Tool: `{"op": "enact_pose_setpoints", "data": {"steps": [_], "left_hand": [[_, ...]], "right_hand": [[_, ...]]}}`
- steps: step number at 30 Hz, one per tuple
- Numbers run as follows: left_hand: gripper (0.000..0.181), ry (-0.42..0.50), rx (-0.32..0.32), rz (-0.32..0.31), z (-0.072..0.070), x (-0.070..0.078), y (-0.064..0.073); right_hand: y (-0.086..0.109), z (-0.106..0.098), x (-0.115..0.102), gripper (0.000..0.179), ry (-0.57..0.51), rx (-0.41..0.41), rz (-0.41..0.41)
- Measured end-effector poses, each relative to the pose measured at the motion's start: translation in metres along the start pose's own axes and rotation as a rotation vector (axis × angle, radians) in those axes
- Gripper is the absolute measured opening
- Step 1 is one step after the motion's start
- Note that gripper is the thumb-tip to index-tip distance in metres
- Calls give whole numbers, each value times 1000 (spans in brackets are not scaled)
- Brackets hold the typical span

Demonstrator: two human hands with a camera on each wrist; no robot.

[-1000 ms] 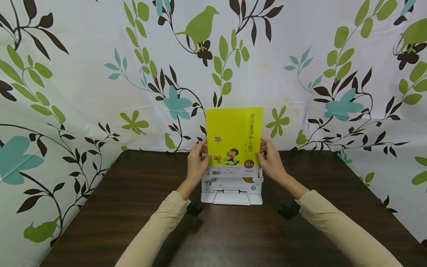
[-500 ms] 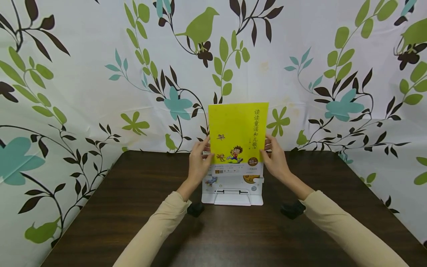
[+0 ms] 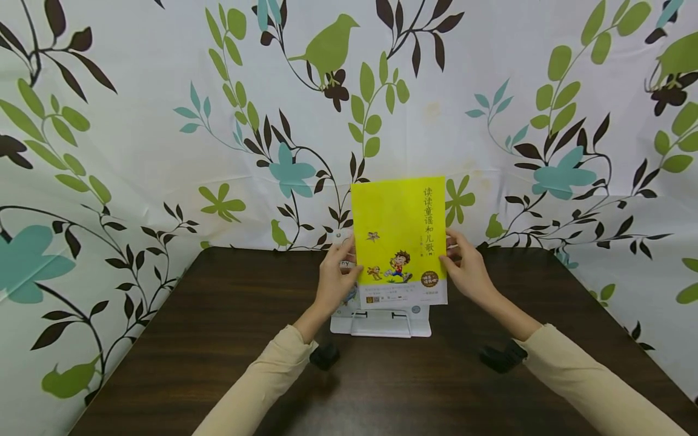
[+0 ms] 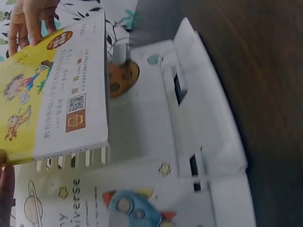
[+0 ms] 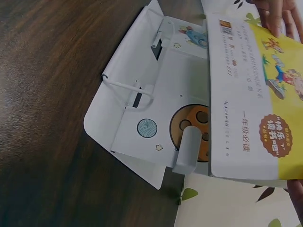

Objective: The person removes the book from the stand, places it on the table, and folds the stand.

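Observation:
Both hands hold a yellow book [image 3: 400, 230] with a white bottom band, a cartoon child and Chinese characters on its cover. The left hand [image 3: 335, 275] pinches its left edge, thumb on the front cover; the right hand [image 3: 468, 269] pinches the right edge the same way. Behind the book stands a white bookstand [image 3: 380, 327], mostly covered by it in the head view. The wrist views show the book apart from the stand's back plate [image 4: 142, 113], which bears a rocket and planets. A wire bar and a small clip [image 5: 188, 149] show on the stand.
The bookstand rests on a dark wood-grain table [image 3: 245, 303]. Behind the table hangs a white cloth [image 3: 262, 54] printed with leaves, birds and flowers. Black devices [image 3: 325, 356] show under both wrists.
Both hands have carried the book to the right, slightly up at first and then down. It tilts a little, and the stand's left part is now uncovered. The stand stays put.

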State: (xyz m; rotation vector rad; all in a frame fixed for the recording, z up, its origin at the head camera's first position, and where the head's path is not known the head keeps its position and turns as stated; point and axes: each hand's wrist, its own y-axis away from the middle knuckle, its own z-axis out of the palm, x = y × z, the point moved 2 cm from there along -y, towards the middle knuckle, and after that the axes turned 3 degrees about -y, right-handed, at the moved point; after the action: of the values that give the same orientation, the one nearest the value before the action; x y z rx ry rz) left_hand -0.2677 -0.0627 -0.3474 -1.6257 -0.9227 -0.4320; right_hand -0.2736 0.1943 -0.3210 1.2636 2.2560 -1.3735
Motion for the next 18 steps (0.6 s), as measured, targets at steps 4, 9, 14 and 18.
{"op": "enact_pose_setpoints", "data": {"steps": [4,9,14,18], "left_hand": [[58,51,-24,-57,-1,21,9],[56,103,-65,-114,2,40,18],[57,151,-119,-143,16,30,27],[60,160,-174,-185,29,13,36]], "right_hand": [[8,-7,2,59,-15,-12,0],[20,-15,3,60,-62,-22,19],[35,-19,9,59,-83,-8,73],[48,-18,16,58,-103,-30,166]]}}
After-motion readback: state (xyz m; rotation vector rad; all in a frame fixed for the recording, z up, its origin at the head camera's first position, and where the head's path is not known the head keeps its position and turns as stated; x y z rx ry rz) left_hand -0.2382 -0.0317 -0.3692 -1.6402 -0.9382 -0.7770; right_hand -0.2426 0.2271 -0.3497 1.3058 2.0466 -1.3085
